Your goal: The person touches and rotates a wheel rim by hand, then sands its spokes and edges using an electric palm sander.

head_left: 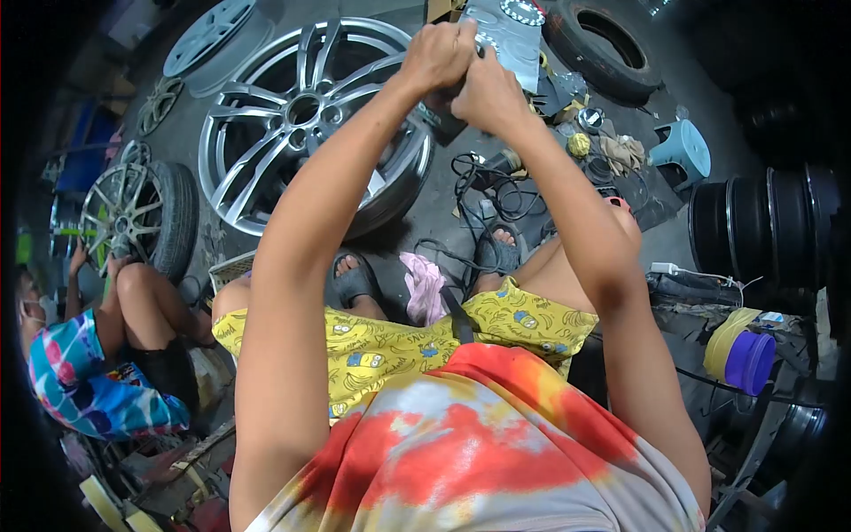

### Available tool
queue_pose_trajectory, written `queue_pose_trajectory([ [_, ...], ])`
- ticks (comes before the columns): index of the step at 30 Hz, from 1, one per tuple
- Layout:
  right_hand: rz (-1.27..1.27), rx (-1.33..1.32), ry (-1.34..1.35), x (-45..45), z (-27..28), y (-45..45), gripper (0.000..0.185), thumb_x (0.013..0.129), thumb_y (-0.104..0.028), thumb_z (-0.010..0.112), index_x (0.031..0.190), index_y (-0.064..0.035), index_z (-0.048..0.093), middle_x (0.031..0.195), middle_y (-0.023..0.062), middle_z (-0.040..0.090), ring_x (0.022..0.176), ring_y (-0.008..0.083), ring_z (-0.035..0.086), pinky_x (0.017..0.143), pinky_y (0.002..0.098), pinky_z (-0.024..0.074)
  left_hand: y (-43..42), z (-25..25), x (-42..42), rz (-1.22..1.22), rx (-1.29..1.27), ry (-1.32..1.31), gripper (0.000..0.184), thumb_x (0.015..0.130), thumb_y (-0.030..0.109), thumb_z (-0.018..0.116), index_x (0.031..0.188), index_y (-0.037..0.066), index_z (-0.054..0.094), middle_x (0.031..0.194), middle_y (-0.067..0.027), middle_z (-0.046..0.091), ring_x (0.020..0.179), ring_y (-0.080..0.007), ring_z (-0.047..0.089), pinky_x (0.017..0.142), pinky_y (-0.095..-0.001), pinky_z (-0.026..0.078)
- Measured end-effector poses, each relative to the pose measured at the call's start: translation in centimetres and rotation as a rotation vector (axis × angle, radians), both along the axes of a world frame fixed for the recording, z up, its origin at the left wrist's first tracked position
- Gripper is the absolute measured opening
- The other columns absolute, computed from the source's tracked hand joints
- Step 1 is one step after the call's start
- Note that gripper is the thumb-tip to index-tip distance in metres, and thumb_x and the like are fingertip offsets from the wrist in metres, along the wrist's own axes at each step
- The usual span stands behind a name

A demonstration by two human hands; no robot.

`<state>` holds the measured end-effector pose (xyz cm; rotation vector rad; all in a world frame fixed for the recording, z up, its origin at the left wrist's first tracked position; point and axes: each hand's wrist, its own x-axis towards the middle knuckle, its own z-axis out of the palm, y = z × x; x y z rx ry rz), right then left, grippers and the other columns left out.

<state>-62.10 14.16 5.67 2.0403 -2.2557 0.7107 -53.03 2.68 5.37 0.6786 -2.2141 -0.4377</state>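
Both of my hands are raised together at the top centre, close to the right edge of a large silver alloy wheel [306, 80] with split spokes. My left hand [439, 58] is closed, its fingers curled near the other hand. Just right of it, my right hand [490, 93] is closed too. Between and below them a dark object [443, 120] partly shows; the hands cover most of it, and I cannot make out its kind. The wheel lies tilted in front of my feet.
At left, another person [106, 372] sits at a wheel with a tyre [177, 217]. A loose tyre [603, 49], a light-blue stool [681, 152] and stacked dark rims [749, 222] stand at right. Black cables [487, 191] and a pink cloth [424, 285] lie around my feet.
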Motion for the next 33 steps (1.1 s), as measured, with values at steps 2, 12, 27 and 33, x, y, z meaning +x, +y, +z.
queue_pose_trajectory([
  [2, 0.012, 0.016, 0.032, -0.6, 0.2, -1.2, 0.051, 0.073, -0.016, 0.083, 0.112, 0.0134, 0.069, 0.125, 0.0376, 0.058, 0.098, 0.0557, 0.071, 0.087, 0.0555, 0.0612, -1.4, 0.2, -1.1, 0.043, 0.096, -0.005, 0.048, 0.105, 0.035, 0.039, 0.09, 0.001, 0.07, 0.099, -0.0304, 0.071, 0.097, -0.0538, 0.067, 0.086, -0.0598, 0.053],
  [12, -0.039, 0.11, -0.077, 7.6, 1.5, 6.3, 0.068, 0.072, -0.021, 0.089, 0.122, 0.0143, 0.06, 0.124, 0.0324, 0.055, 0.093, 0.0535, 0.071, 0.084, 0.055, 0.0617, 5.6, 0.8, 7.1, -0.177, 0.241, 0.01, 0.05, 0.108, 0.033, 0.04, 0.09, -0.005, 0.068, 0.082, -0.0294, 0.067, 0.083, -0.0509, 0.065, 0.077, -0.0517, 0.05],
  [27, 0.076, 0.159, -0.12, 5.6, 2.1, 5.0, 0.09, 0.068, -0.016, 0.092, 0.144, 0.004, 0.047, 0.132, 0.0296, 0.051, 0.094, 0.053, 0.071, 0.084, 0.0565, 0.062, 5.7, 1.1, 6.5, -0.042, 0.399, 0.099, 0.056, 0.11, 0.032, 0.039, 0.082, -0.006, 0.07, 0.067, -0.0238, 0.065, 0.066, -0.0411, 0.065, 0.068, -0.0481, 0.049],
  [33, 0.136, 0.012, -0.012, -0.6, 0.6, -1.2, 0.073, 0.069, -0.014, 0.085, 0.135, 0.0023, 0.056, 0.122, 0.0303, 0.059, 0.096, 0.0536, 0.071, 0.085, 0.057, 0.0621, -0.4, -0.1, 1.2, 0.03, 0.137, 0.076, 0.048, 0.108, 0.031, 0.037, 0.091, -0.002, 0.067, 0.09, -0.0295, 0.071, 0.088, -0.0544, 0.066, 0.082, -0.0607, 0.049],
])
